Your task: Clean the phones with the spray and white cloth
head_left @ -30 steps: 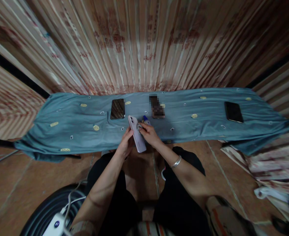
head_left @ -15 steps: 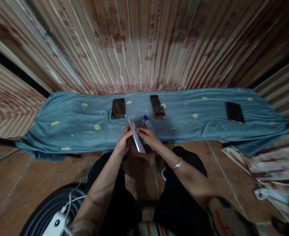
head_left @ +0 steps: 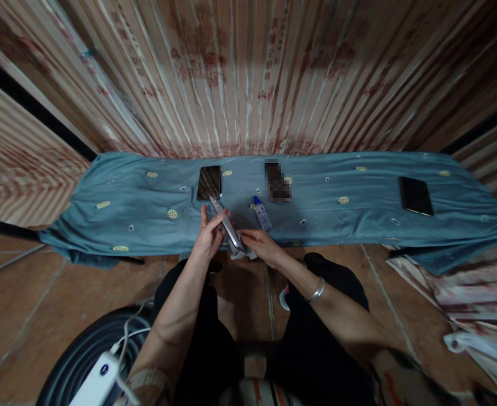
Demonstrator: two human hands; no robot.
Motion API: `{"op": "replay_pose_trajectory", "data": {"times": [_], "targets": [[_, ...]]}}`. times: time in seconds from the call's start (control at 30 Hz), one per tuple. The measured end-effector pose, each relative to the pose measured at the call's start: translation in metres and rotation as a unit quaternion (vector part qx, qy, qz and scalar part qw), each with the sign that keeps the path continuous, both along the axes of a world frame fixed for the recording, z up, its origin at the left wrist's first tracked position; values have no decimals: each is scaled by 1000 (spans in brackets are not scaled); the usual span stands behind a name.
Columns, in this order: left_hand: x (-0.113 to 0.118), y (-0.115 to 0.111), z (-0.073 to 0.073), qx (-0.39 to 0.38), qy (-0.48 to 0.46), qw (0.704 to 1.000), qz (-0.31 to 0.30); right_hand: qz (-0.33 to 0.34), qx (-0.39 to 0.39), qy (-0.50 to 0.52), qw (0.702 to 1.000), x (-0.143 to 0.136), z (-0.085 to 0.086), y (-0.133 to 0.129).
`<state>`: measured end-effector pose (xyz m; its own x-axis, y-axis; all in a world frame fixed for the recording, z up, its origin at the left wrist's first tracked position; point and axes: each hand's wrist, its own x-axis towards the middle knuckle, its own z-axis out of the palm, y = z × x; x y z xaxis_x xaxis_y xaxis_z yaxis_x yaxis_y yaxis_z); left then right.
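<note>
My left hand (head_left: 207, 239) grips a slim silver phone (head_left: 228, 225) by its side, thumb along its edge. The phone is tilted nearly edge-on, its lower end towards my right hand. With bent fingers, my right hand (head_left: 260, 245) pinches a greyish-white cloth (head_left: 245, 255) at that lower end. The cloth hangs beneath the phone, partly hidden by it. Just beyond my right hand, a clear bottle with a blue cap (head_left: 262, 214) lies on the blue-green cloth cover (head_left: 307, 231).
A dark-screened phone (head_left: 208, 182) lies beyond my left hand. A dark blurred-out object (head_left: 278, 184) is right of centre. Another black phone (head_left: 416, 196) lies far right. A patterned curtain (head_left: 231, 79) hangs behind. A white power bank-like box with cables (head_left: 96, 379) sits lower left.
The phone has shifted slightly left and turned in my left hand. My right hand has moved down to its lower end, and more of the greyish cloth shows. The view has shifted a little.
</note>
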<state>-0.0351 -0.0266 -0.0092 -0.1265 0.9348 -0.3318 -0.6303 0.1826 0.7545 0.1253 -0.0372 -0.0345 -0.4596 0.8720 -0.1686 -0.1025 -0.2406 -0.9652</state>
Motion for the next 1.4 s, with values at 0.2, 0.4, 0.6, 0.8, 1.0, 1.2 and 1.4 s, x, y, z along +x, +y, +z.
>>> {"op": "replay_pose_trajectory", "data": {"times": [0.2,0.4,0.6,0.8,1.0,1.2,1.4], "targets": [[-1,2,0,13,-17,999,32,4,-101,75,992,3,0,-5],[1,4,-8,22,-6,1000,-19,-31,-118,93,988,8,1,-1],[-1,-1,-4,11,-2,994,-105,-50,-115,80,989,15,-3,8],[-3,-4,0,42,16,996,-71,-80,-84,41,992,10,-12,13],[-7,-3,1,58,40,997,-33,-74,-57,26,995,2,-14,10],[-7,-4,0,53,65,996,5,-50,-23,-14,998,0,-12,6],[-8,-4,1,65,78,994,32,-6,6,-37,999,5,-6,2]]}}
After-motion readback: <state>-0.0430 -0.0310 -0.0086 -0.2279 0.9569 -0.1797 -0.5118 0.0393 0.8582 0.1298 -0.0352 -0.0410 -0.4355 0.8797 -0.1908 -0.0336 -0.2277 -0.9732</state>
